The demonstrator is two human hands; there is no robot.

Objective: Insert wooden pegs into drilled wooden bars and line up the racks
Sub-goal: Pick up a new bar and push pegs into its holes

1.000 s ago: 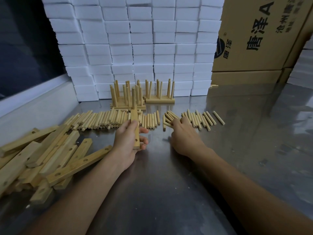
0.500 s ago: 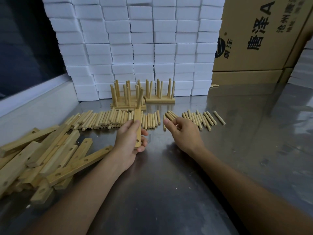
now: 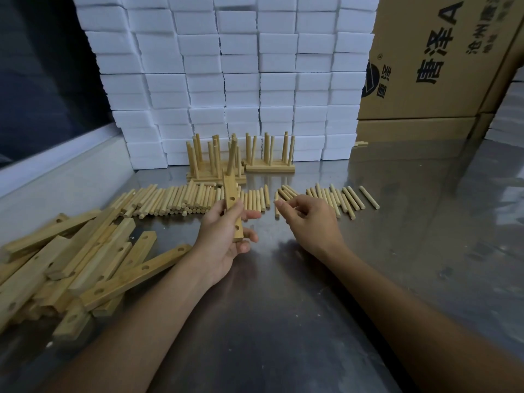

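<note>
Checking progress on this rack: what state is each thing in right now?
Left hand: grips the bar.
Bar: off the table, one peg in, two holes empty.
Right hand: fingers curled, peg not clearly visible.
Loose pegs: lying flat.
Finished racks: upright by foam blocks.

pale matt wooden pegs [image 3: 173,198] and bars [image 3: 85,268]; glossy metal table [image 3: 283,336]
</note>
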